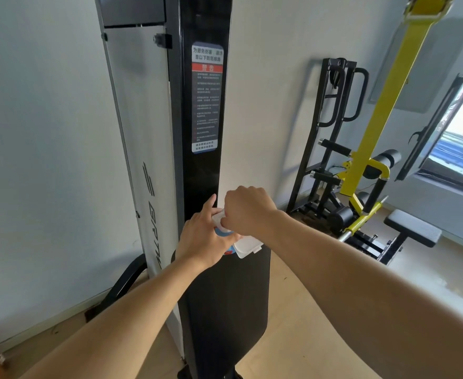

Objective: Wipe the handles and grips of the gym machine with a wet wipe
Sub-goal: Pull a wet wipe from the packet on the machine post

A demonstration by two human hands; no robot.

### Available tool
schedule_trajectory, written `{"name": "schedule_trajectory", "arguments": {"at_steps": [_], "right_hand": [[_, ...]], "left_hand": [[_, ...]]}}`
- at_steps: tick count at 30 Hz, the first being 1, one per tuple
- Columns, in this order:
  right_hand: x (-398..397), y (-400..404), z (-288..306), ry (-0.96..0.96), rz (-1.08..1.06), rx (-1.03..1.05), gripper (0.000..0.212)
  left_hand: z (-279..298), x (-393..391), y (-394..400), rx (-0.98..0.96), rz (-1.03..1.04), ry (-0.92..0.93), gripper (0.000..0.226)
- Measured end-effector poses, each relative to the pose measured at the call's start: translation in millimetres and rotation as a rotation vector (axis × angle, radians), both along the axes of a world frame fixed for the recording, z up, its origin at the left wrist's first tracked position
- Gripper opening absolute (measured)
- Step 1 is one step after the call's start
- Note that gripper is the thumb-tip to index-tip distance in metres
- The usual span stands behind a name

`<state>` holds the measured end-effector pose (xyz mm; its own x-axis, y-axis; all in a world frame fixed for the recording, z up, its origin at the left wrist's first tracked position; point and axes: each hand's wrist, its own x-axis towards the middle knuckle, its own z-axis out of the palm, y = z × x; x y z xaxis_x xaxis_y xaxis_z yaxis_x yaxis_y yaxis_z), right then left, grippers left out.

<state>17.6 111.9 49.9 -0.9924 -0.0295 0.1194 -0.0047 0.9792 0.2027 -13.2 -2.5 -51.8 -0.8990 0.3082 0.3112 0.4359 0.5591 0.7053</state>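
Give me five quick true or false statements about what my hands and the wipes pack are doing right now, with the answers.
1. Both hands are on the wet wipes pack. True.
2. The pack rests on the black padded seat of the machine. True, as far as this view shows.
3. The right hand is wiping a yellow handle. False: it is at the pack's open lid, fingers pinched there.
4. The left hand hangs free at the person's side. False: it holds the pack steady.
5. A warning label is on the black upright column behind the hands. True.
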Motion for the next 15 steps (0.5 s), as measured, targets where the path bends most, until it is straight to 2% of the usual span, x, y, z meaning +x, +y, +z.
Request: {"name": "schedule_trajectory", "arguments": {"at_steps": [3,7,11,15], "right_hand": [[3,-4,-5,0.035,0.008,0.012,0.024],[-1,5,-12,0.018,-0.056,-0.128,0.025],[-6,11,-18,-0.058,-0.093,-0.311,0.029],[-4,9,-21,-0.058,-0.099,-0.329,0.029]], "left_hand": [[-2,0,-1,-0.003,0.008,-0.014,0.102],[-2,2,-2,-0.034,0.007,0.054,0.082],[1,4,-2,-0.038,0.017,0.058,0.087],[1,5,-3,-0.047,0.013,0.052,0.089]]}}
